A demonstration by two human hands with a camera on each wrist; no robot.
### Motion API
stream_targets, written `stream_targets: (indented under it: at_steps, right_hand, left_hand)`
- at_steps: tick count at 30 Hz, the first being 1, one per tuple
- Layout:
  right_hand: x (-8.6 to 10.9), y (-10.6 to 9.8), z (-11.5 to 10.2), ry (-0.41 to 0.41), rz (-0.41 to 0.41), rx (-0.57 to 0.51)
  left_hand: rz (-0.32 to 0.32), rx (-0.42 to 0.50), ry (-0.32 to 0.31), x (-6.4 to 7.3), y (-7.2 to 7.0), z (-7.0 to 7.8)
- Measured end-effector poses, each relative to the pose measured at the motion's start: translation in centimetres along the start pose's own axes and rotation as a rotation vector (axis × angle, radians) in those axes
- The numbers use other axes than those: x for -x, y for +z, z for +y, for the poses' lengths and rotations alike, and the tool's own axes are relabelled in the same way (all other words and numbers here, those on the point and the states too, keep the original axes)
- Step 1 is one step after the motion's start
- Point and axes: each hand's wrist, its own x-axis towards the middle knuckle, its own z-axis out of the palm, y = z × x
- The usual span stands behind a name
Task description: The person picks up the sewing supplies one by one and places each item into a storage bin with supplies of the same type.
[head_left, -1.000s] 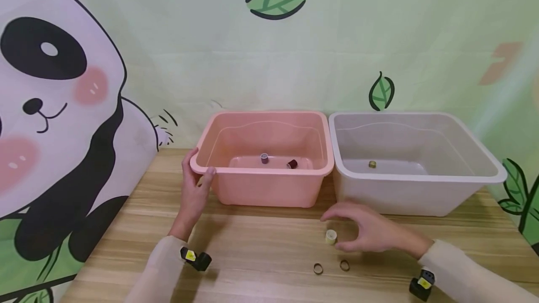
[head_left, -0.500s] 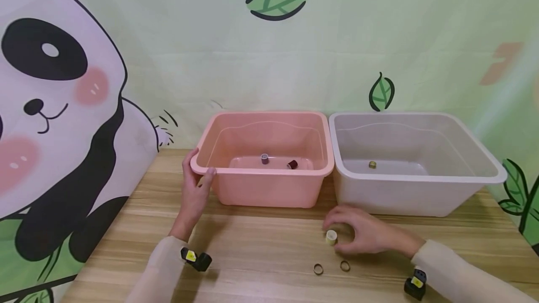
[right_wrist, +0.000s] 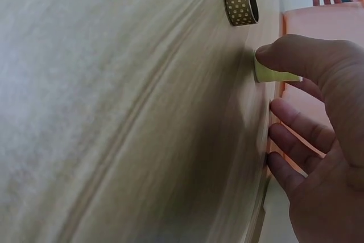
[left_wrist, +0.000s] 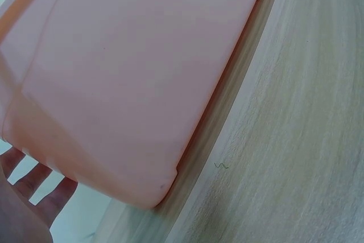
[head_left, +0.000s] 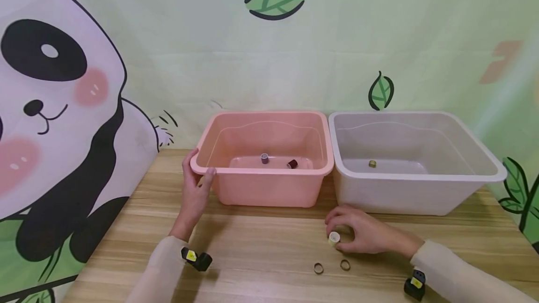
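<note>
My left hand (head_left: 195,202) holds the front left corner of a pink plastic tub (head_left: 265,188), thumb over the rim and fingers along its outer side. My right hand (head_left: 364,232) pinches a small pale yellow cylinder (head_left: 334,238), white and hollow at the top, between thumb and fingers at the tabletop. In the right wrist view the thumb lies across the yellow cylinder (right_wrist: 276,75), the other fingers spread behind. Two bronze rings lie just in front: one ring (head_left: 318,273) to the left, and a split, gold-dotted ring (right_wrist: 241,7) nearer the hand.
A grey-white tub (head_left: 412,195) stands right beside the pink one, with a brassy ring (head_left: 372,164) inside. The pink tub contains a purple cylinder (head_left: 264,158) and a dark brown cylinder (head_left: 292,164). Behind the wooden table (head_left: 252,256) hangs a panda-printed cloth (head_left: 189,36).
My right hand's fingers have closed in on the pale yellow cylinder, which has shifted slightly right and tilted. My left hand has stayed on the pink tub's corner.
</note>
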Motion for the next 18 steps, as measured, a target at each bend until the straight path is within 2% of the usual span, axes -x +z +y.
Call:
stream_targets:
  at_steps: [18]
  right_hand:
    - [0.07, 0.09, 0.19, 0.006, -0.018, 0.0]
  left_hand:
    - [-0.008, -0.022, -0.014, 0.05, 0.13, 0.38]
